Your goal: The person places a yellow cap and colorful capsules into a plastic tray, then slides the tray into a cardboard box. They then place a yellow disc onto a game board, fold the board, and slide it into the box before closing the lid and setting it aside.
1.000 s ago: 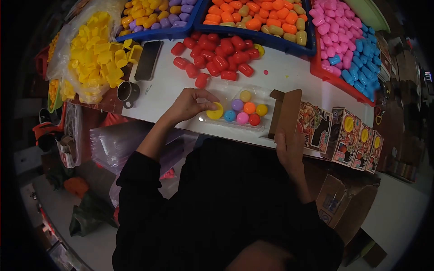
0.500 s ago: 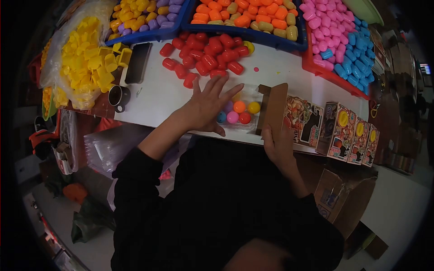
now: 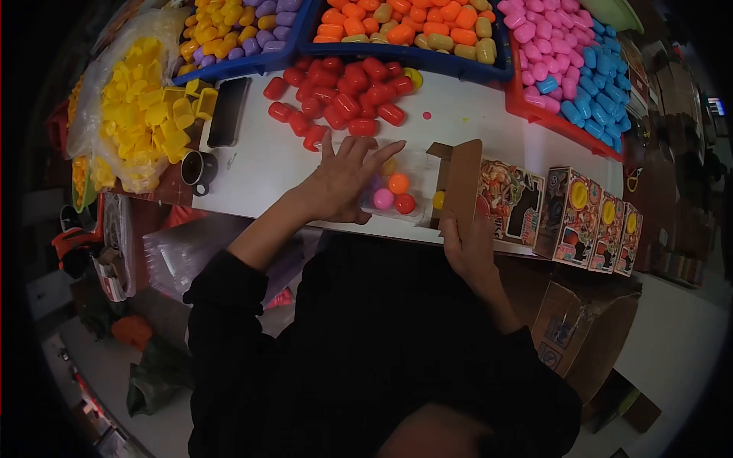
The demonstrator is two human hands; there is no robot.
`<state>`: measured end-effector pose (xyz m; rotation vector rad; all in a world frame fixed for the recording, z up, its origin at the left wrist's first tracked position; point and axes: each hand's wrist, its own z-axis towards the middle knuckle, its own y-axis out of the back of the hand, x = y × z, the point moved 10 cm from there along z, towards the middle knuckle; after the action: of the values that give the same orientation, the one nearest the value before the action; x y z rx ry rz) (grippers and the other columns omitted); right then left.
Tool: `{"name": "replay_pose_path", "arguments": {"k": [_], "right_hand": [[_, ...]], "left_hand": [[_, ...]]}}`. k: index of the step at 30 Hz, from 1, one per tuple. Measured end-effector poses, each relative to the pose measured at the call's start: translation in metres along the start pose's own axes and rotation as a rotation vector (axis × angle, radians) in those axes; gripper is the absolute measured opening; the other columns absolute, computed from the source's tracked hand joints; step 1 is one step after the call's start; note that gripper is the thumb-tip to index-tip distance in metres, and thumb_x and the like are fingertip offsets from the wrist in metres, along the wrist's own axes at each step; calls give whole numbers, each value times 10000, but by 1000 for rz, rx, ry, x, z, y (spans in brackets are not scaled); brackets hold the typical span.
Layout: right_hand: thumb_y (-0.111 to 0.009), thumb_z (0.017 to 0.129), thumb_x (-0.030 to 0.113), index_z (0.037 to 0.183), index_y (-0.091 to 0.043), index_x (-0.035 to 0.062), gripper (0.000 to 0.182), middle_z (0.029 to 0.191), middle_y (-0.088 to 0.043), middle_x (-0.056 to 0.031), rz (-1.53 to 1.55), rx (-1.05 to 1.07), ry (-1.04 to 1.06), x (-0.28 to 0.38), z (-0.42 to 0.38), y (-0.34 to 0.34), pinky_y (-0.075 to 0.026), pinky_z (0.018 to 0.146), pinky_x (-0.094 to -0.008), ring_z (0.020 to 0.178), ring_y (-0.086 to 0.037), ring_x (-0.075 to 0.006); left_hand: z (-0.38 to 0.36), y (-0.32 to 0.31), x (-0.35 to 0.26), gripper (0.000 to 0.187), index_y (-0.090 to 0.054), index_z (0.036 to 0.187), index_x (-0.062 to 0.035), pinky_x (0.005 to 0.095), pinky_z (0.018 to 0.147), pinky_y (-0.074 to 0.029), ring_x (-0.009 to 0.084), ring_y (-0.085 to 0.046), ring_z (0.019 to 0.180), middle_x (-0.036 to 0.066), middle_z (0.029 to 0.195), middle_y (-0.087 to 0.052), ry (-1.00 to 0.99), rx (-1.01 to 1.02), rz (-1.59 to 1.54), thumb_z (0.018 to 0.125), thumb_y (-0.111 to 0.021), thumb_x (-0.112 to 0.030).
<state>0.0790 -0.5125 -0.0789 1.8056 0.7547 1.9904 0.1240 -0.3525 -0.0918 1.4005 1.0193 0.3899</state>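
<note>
My left hand (image 3: 336, 182) has its fingers spread over the left part of a clear plastic tray (image 3: 414, 162), where several coloured balls lie. An orange ball (image 3: 398, 183), a pink ball (image 3: 383, 199) and a red ball (image 3: 405, 204) show beside the fingers; others are partly covered. My right hand (image 3: 471, 248) is closed on the near edge of a printed cardboard box (image 3: 463, 183), which lies with its open end facing the tray. At that opening sits a yellow ball (image 3: 439, 200).
Red capsules (image 3: 347, 103) are heaped behind my left hand. Blue bins (image 3: 412, 61) and a red bin (image 3: 561, 122) of capsules line the back. More printed boxes (image 3: 578, 217) stand at right. A phone (image 3: 229, 112), a cup (image 3: 198, 168) and yellow plastic pieces (image 3: 149, 114) are at left.
The yellow ball has moved right and nearer to me, into the box's opening. My left hand has shifted slightly left, and the blue ball has gone from sight. My right hand stays on the box.
</note>
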Motion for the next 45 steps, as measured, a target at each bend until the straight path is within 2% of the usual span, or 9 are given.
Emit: {"name": "replay_pose_path", "arguments": {"k": [6,10,15,25,28,33,35,37,45], "right_hand": [[-511,815,61,851,-533,-26,97,685,-558,-183,-41,-33,-48,-8,-8,24,-451,542,-414,601,-580,-344],[-500,830,67,839,-540,-24,100,638,-551,-158,16,-22,-221,-12,-24,47,-431,504,-387,547,-573,-299],[-502,833,66,841,-538,-22,96,631,-547,-146,4,-137,-113,-8,-33,60,-420,497,-376,544,-571,-279],[-507,823,40,813,-545,-16,69,615,-550,-135,51,-141,-22,-2,-39,72,-416,473,-360,519,-567,-269],[-499,822,31,794,-548,-7,68,588,-546,-117,99,-196,1,-2,-46,81,-411,457,-346,498,-564,-259],[-489,821,18,789,-544,-5,68,582,-548,-107,200,-159,-71,-5,-42,81,-417,459,-334,503,-570,-253],[-485,820,13,788,-544,-6,70,580,-547,-105,276,-176,-129,-12,-43,80,-419,460,-334,506,-572,-253],[-479,822,9,808,-538,-10,63,613,-558,-114,234,-219,-66,-15,-43,82,-429,467,-339,527,-579,-258],[-508,805,39,904,-523,-39,127,680,-558,-176,120,-128,19,-18,-18,45,-458,508,-390,557,-581,-323]], "left_hand": [[15,23,-34,923,-347,1354,-136,598,970,-281,342,-408,1153,150,1281,-369,-143,-199,77,574,-805,-321],[60,-26,-104,363,-599,1040,-77,352,761,-471,280,-569,923,128,1078,-527,-345,52,-68,731,-678,-250],[84,-107,-156,210,-629,938,-76,383,606,-493,286,-615,772,171,921,-601,-440,163,33,786,-526,-177],[86,-102,-184,221,-590,953,-60,388,711,-504,334,-609,821,161,876,-624,-658,67,-272,791,-523,-194],[83,-43,-183,284,-592,1003,-51,395,762,-495,312,-591,939,154,993,-608,-675,-233,-737,789,-526,-227],[85,-81,-175,325,-563,1078,-57,385,852,-467,318,-555,1005,174,1106,-549,-331,533,-821,785,-587,-197],[67,-40,-148,370,-550,1105,-52,365,825,-480,305,-533,1006,138,1129,-518,-470,-81,-793,756,-643,-132],[53,-21,-112,348,-572,1065,-50,369,787,-492,305,-538,990,122,1073,-512,-258,-9,-959,730,-662,-83],[52,-22,-60,335,-608,950,-23,369,734,-480,282,-511,973,118,1005,-499,-213,-7,0,700,-690,-230]]}}
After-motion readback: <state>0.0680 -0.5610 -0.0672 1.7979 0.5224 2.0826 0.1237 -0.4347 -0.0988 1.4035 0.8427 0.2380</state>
